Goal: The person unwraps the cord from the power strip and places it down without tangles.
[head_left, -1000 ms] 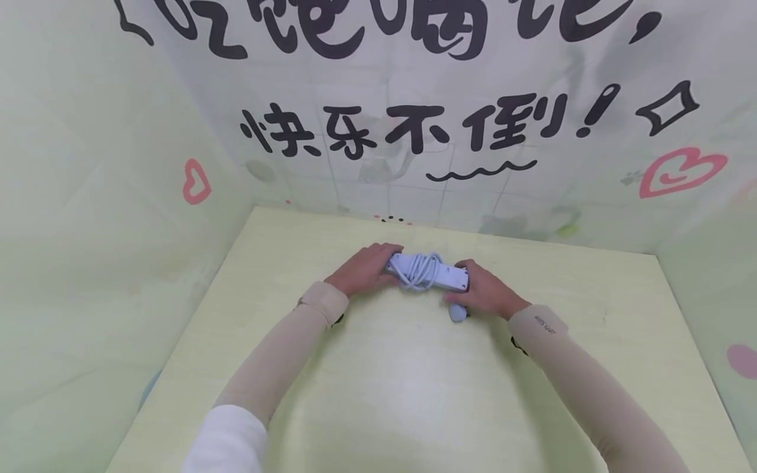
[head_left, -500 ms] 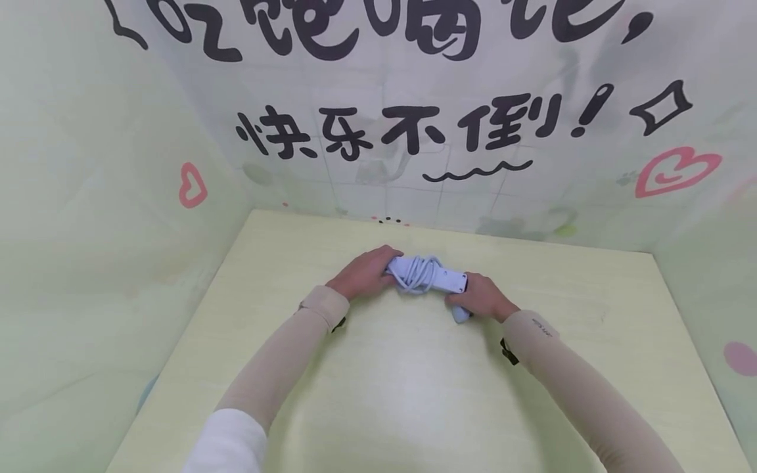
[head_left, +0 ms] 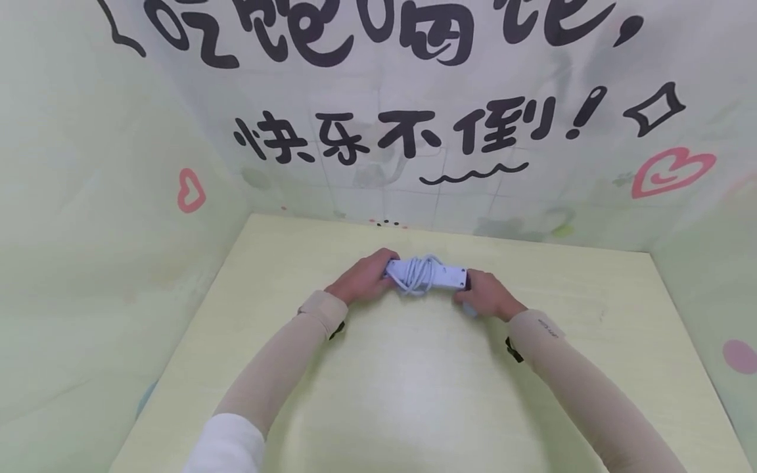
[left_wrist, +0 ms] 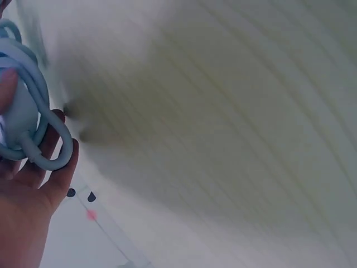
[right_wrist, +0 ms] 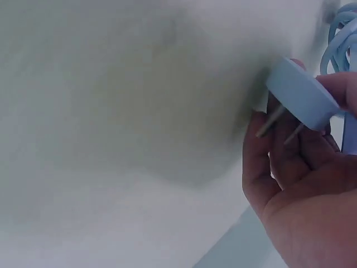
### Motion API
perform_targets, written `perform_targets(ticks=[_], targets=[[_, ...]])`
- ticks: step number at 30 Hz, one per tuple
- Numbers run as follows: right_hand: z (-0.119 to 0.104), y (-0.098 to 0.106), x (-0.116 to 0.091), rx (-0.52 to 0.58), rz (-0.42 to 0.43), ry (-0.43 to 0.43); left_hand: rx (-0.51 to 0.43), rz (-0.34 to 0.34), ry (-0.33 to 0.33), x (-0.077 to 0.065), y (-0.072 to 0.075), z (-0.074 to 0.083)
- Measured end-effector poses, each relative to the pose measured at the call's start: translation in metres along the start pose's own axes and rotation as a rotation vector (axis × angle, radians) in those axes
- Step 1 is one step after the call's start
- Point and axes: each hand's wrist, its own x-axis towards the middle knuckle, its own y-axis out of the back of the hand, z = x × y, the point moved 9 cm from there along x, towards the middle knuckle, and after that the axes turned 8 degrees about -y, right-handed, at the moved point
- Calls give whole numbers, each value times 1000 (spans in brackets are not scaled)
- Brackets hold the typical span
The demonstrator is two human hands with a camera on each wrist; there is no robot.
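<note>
In the head view a white power strip (head_left: 449,276) is held level near the back of the table, its cord (head_left: 421,272) wound in loops around the left half. My left hand (head_left: 368,276) grips the strip's left end; in the left wrist view, the thumb lies on the end (left_wrist: 21,114) where the cord comes out. At the other end is my right hand (head_left: 487,293). The right wrist view shows the round plug (right_wrist: 301,92) between its thumb and curved fingers, two metal pins pointing away from the strip. How the right hand touches the strip is partly hidden.
A pale wooden tabletop (head_left: 402,387) lies below the hands. Printed cloth walls stand at the back (head_left: 378,177), left (head_left: 89,263) and right (head_left: 710,276).
The plug, which hung below my right hand, is now mostly covered by that hand. The left hand keeps its grip, and the strip stays in nearly the same place.
</note>
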Motion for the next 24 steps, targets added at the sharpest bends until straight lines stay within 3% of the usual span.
perform_targets(ticks=[6, 14, 24], targets=[[-8, 20, -4, -17, 35, 81, -30, 61, 0, -2, 12, -3], [-5, 47, -8, 42, 144, 149, -64, 66, -3, -2, 14, 0], [-41, 92, -32, 94, 345, 262, -33, 100, -99, 6, 19, 22]])
